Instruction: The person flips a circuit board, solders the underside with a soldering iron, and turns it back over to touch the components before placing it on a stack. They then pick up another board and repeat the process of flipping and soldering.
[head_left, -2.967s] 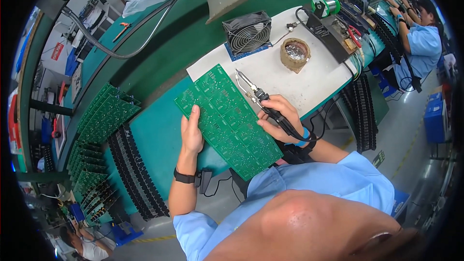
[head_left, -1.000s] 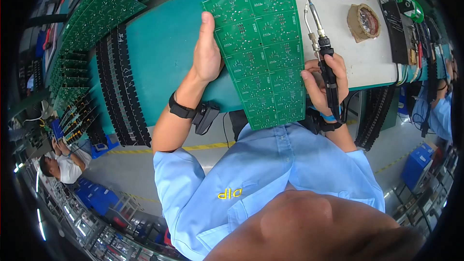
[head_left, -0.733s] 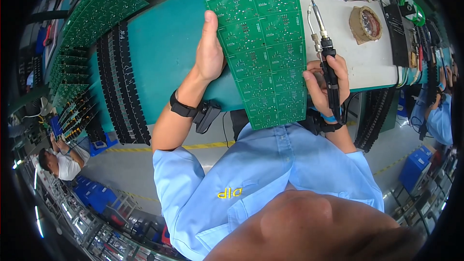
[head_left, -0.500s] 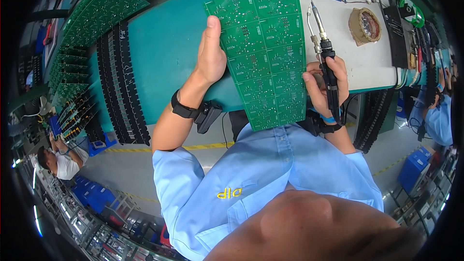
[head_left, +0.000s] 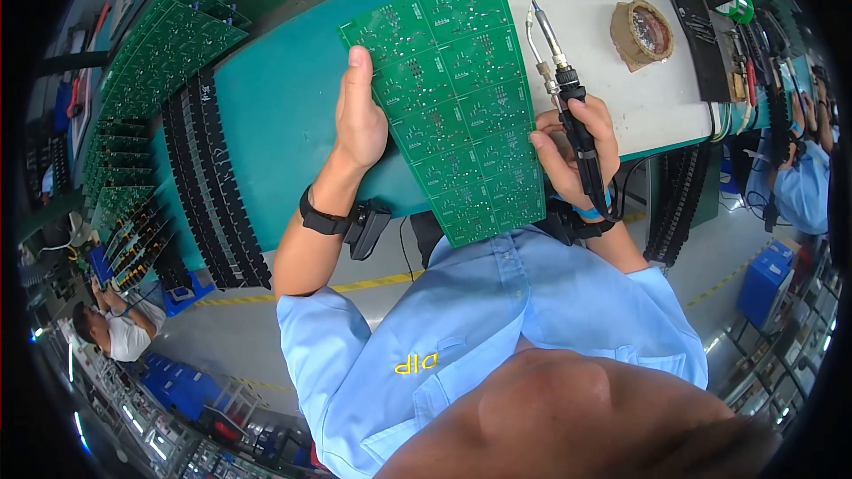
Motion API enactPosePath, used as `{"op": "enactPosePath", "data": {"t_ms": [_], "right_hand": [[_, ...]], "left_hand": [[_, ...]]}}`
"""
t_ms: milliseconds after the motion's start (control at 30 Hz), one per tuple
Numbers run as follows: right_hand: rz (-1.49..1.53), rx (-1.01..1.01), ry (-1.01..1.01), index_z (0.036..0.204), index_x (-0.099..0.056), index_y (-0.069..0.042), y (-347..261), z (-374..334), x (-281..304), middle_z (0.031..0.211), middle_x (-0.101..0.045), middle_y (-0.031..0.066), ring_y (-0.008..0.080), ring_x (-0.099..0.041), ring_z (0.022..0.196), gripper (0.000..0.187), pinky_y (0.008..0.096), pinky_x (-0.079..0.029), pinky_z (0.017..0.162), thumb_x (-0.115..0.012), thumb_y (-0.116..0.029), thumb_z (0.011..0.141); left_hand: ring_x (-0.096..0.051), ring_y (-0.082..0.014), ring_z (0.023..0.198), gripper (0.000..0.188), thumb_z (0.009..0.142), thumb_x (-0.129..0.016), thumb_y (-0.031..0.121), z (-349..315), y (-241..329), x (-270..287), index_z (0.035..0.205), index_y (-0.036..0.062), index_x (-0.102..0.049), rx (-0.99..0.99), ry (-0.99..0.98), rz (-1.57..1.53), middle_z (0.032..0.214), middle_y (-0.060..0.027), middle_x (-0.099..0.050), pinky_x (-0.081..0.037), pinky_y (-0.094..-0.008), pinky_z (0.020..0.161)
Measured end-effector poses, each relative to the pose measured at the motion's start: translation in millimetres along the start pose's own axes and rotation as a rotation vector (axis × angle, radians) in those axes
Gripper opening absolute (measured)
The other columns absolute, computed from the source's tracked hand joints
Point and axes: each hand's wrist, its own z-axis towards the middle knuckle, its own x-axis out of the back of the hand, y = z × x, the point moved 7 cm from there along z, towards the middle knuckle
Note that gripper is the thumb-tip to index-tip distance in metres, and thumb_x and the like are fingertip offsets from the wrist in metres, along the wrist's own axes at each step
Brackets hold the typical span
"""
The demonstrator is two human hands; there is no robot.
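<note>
Green and long, the circuit board (head_left: 453,106) is held up over the near edge of the teal bench (head_left: 275,115), tilted so its soldered face looks up at the person. The left hand (head_left: 359,120) clasps the board's left edge, thumb laid flat on the face and the other fingers hidden behind it. The right hand (head_left: 572,155) is on the board's right edge, fingers curled tight around the black handle of a soldering iron (head_left: 564,102) (its metal tip points away from the person, just beside the board's upper right corner). Beyond the board lies a white mat (head_left: 621,89), and on it, right of the iron's tip, a round tip cleaner (head_left: 641,33). Left of the board, across the bench, stand racks of more green boards (head_left: 160,53).
</note>
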Motion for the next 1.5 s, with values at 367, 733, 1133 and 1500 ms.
{"op": "enactPosePath", "data": {"t_ms": [367, 733, 1133, 1500], "right_hand": [[0.022, 0.004, 0.013, 0.137, -0.043, -0.003, 1.5, -0.3, -0.2, 0.125, -0.046, 0.0208, 0.024, -0.069, 0.088, 0.07, 0.0315, -0.058, 0.07, -0.068, 0.021, 0.076], [0.02, -0.007, 0.022, 0.136, -0.044, -0.004, 1.4, -0.4, 0.6, 0.124, -0.047, 0.0208, 0.0243, -0.069, 0.088, 0.069, 0.0309, -0.058, 0.069, -0.068, 0.02, 0.076], [0.01, 0.003, 0.024, 0.136, -0.045, -0.004, -0.7, 1.6, 0.2, 0.123, -0.048, 0.0211, 0.0241, -0.07, 0.086, 0.069, 0.0302, -0.057, 0.068, -0.069, 0.02, 0.076], [0.003, 0.017, 0.108, 0.129, -0.053, -0.001, -3.0, 1.7, 2.1, 0.116, -0.056, 0.0225, 0.0227, -0.071, 0.081, 0.06, 0.029, -0.06, 0.065, -0.075, 0.013, 0.074]], "left_hand": [[-0.061, -0.0206, 0.113, 0.055, 0.109, -0.024, 0.039, -0.8, 0.9, 0.5, 0.135, -0.0016, -0.05, -0.013, -0.006, 0.012, 0.129, -0.0135, -0.061, -0.049, -0.0345, 0.098], [-0.061, -0.021, 0.114, 0.055, 0.109, -0.025, 0.04, -1.6, -0.4, 1.7, 0.134, -0.0015, -0.051, 0.012, 0.009, 0.03, 0.13, -0.0133, -0.06, -0.049, -0.035, 0.099], [-0.06, -0.022, 0.117, 0.057, 0.109, -0.024, 0.042, -1.5, -7.9, 7.5, 0.136, -0.0011, -0.049, 0.063, 0.061, -0.039, 0.132, -0.0138, -0.059, -0.048, -0.0363, 0.101], [-0.059, -0.0224, 0.118, 0.06, 0.108, -0.022, 0.045, -1.6, -4.4, 1.5, 0.138, -0.0002, -0.048, 0.024, 0.034, -0.042, 0.133, -0.0131, -0.058, -0.047, -0.0374, 0.102]]}}
